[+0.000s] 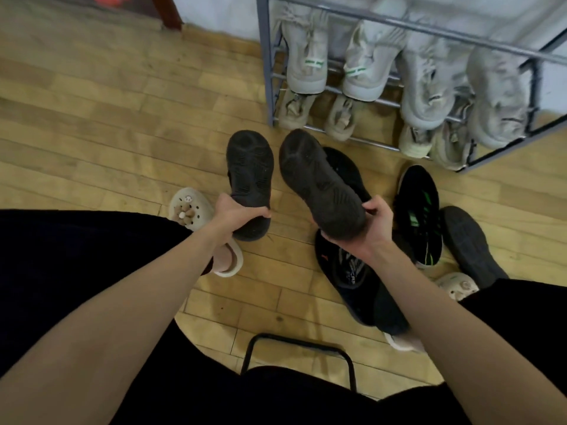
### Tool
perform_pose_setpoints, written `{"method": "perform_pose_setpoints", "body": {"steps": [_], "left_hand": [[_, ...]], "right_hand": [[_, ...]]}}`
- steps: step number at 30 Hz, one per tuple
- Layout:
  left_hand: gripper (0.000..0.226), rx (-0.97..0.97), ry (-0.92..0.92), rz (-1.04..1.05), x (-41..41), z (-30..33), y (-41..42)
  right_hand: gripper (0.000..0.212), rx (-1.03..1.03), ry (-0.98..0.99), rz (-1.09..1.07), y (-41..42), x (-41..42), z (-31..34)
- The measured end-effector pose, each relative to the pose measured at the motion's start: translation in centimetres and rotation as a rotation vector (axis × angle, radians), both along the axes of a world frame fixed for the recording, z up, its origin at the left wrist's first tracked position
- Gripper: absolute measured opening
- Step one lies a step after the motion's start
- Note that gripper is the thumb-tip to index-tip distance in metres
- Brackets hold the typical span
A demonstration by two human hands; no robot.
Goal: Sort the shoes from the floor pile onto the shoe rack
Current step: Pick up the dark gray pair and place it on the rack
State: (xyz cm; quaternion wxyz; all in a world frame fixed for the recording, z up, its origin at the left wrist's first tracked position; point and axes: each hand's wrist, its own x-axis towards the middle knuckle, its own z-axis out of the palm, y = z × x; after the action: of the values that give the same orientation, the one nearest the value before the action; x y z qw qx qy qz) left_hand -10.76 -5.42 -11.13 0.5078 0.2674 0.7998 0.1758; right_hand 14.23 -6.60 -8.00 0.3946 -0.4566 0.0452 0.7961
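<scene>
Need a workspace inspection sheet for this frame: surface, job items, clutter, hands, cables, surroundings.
Surface: wooden plank floor, some dark spots.
Job's things: metal shoe rack with light-coloured shoes on two tiers; two dark shoes held sole-up, left shoe, right shoe; on the floor, black shoe with green stripes, dark shoe sole-up, black shoe with orange mark.
Clutter: nothing seen apart from the floor shoes.
Grippers: left hand grips the left shoe's heel end; right hand grips the right shoe's heel end.
Cables: nothing seen.
Surroundings: pale wall behind rack; black metal frame near the person; cream clogs worn on feet.
</scene>
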Motion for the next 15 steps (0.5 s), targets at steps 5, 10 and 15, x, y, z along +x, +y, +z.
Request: {"method": "perform_pose_setpoints", "body": {"steps": [5,10,15], "left_hand": [[0.095,0.052,0.044,-0.113,0.6,1.8,-0.8],[0.099,0.049,0.019,-0.201,2.6,2.7,-1.4],[0.082,0.085,-0.036,-0.241,4.6,4.6,-1.0]], "right_hand": [[0.078,-0.08,0.201,-0.192,-2.7,1.1,-0.3],[0.062,-0.097,0.212,-0.25,-3.7,2.8,0.2],[0.067,-0.054,0.14,-0.231,-3.4,3.8,1.9]]}}
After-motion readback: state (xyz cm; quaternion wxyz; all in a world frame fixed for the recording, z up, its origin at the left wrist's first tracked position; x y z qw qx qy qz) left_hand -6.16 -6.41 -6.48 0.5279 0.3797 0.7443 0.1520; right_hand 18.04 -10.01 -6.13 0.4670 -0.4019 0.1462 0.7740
